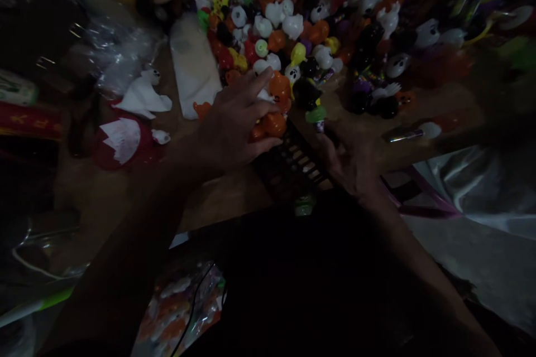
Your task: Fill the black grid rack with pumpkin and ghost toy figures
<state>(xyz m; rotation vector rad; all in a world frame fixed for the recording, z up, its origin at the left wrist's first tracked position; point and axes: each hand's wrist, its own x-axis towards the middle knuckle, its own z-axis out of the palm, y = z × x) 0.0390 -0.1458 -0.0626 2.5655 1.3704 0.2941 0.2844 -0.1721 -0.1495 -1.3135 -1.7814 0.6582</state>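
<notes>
The scene is dim. My left hand [234,117] is curled around small shiny orange figures [272,125], pumpkin-like in look, at the near edge of a big pile; its index finger stretches over them. My right hand [347,156] is partly lost in shadow. Its fingers close on the patterned lower end of a small black-and-green toy figure [312,100], which points up toward the pile. Between both hands lies a black slotted plastic rack [304,162], and a small green piece [304,205] sits at its near end.
A heap of small white, orange, yellow and black figures [288,17] covers the far table. At left are a white packet [195,67], clear plastic wrap [117,50] and a red item with white jagged paper [119,142]. A bag of figures [180,307] lies below the table edge.
</notes>
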